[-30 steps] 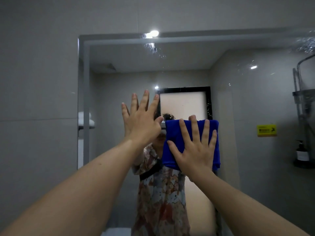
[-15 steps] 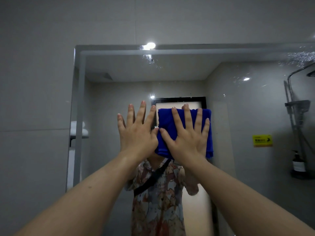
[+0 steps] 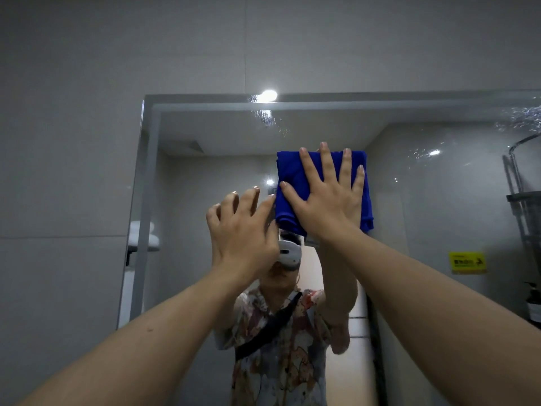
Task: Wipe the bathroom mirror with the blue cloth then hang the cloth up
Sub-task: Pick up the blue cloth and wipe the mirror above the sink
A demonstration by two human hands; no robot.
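Note:
A folded blue cloth (image 3: 289, 183) lies flat against the bathroom mirror (image 3: 424, 206), high up near its top edge. My right hand (image 3: 328, 194) presses on the cloth with its palm and spread fingers. My left hand (image 3: 243, 230) is lower and to the left, fingers bent and apart, its fingertips near the cloth's left edge; I cannot tell whether it touches the glass. Water droplets speckle the mirror near its top edge and its upper right corner.
Grey wall tiles (image 3: 73, 171) surround the mirror on the left and above. The mirror reflects a person in a patterned shirt, a white towel shelf (image 3: 143, 235) at left, a yellow sticker (image 3: 467, 262), a shower rack (image 3: 524, 200) and a dark pump bottle (image 3: 532, 306) at right.
My right hand has slid the cloth up and to the right on the mirror. My left hand has curled its fingers and stayed lower, by the cloth's left edge.

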